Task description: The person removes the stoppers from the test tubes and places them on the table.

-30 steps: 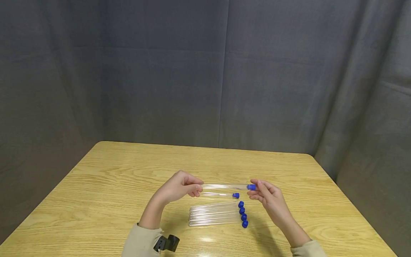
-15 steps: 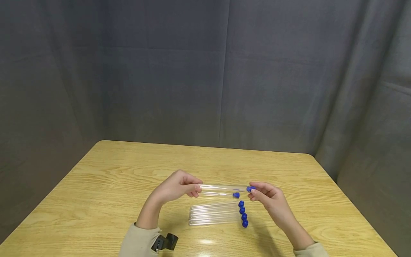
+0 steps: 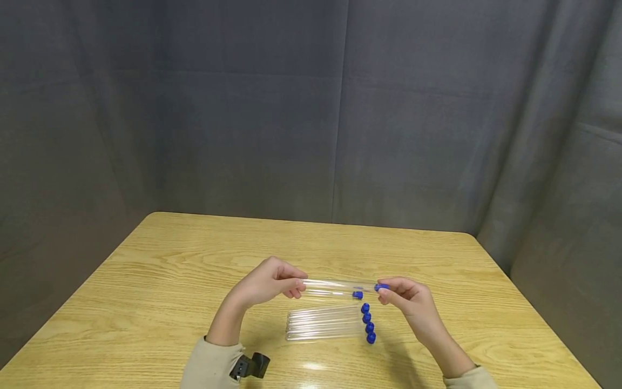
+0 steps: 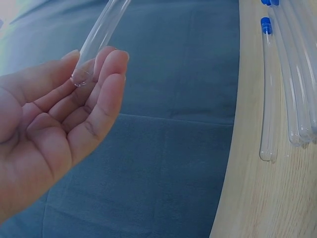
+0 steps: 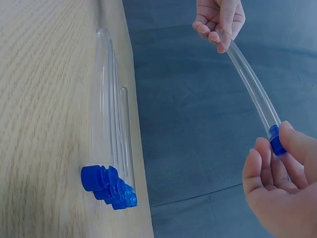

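Note:
A clear test tube (image 3: 330,283) is held level above the table between both hands. My left hand (image 3: 269,283) pinches its rounded end between thumb and fingers. At the other end, my right hand (image 3: 413,302) pinches the blue cap (image 5: 276,140). In the right wrist view that cap's narrower part sits in the tube's mouth. Just behind the row, another tube (image 4: 268,99) with a blue cap in its end lies on the table. Nearer to me lie several clear tubes (image 3: 320,325) side by side, with several loose-looking blue caps (image 3: 367,324) lined up at their right ends.
The wood-grain table (image 3: 194,243) has rounded far corners. A dark grey curtain (image 3: 243,135) hangs behind it and along both sides. A black strap-like device (image 3: 250,367) sits at the left sleeve (image 3: 211,364).
The right hand has shifted its fingers around the cap and dropped slightly, so the capped end tilts a little lower. The left hand keeps its hold. The things on the table have not moved.

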Demonstrator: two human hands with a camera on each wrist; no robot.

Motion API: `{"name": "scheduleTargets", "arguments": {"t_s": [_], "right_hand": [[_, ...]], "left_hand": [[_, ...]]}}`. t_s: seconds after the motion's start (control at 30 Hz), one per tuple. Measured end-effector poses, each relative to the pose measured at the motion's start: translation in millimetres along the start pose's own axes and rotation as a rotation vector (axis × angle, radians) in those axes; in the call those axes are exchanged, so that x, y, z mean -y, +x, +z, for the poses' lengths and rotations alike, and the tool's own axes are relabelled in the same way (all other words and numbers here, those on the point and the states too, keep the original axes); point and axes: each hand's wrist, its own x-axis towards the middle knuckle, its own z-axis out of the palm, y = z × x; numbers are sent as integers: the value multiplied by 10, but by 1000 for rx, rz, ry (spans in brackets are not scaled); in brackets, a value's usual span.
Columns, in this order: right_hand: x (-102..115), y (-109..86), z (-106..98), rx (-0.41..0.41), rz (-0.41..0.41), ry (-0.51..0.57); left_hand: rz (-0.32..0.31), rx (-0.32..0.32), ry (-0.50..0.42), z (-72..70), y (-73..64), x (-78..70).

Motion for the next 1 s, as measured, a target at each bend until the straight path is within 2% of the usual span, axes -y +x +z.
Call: {"name": "scheduleTargets", "arguments": {"t_s": [0.13,0.37,0.67,0.83,1.0], "right_hand": [[22,2,22,-64,-14,-41],[7,3,58,-151,-34,-46],[2,12,103,-263,-100,-82],[3,6,99,-255,-121,-81],[-3,-3,54,-173,-116,-55]], "left_hand": [[-4,-9,13,10,15,10],[4,-22,12,34,35,19],[13,-47,29,57,43,10],[12,-38,25,51,45,5],[17,-13,5,21,24,9]]}}
